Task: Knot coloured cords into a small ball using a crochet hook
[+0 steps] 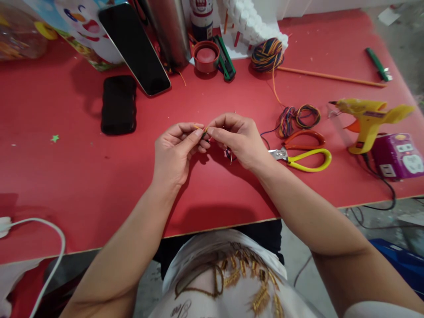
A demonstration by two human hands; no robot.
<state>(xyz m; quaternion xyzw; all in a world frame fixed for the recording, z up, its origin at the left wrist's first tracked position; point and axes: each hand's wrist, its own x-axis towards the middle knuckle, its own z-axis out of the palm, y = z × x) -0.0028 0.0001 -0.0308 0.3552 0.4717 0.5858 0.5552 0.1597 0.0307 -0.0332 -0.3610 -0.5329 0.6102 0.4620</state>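
Observation:
Over the middle of the red table, my left hand (177, 150) pinches a small bit of multicoloured yarn (198, 128) between thumb and forefinger. My right hand (236, 139) meets it from the right, its thumb and forefinger closed on the same yarn. A thin metal needle or hook (231, 158) sticks out below my right hand; most of it is hidden. Right of that hand lie scissors (309, 161) with one orange and one yellow handle. Behind them sit small coils of yarn (287, 121), with a strand running up to a yarn ball (267, 55).
A yellow glue gun (367, 115) and a purple box (399, 157) are at the right. A phone (135, 51) leans at the back left near a black case (118, 105). A metal flask (170, 33), green cutter (224, 59) and orange stick (331, 77) lie farther back.

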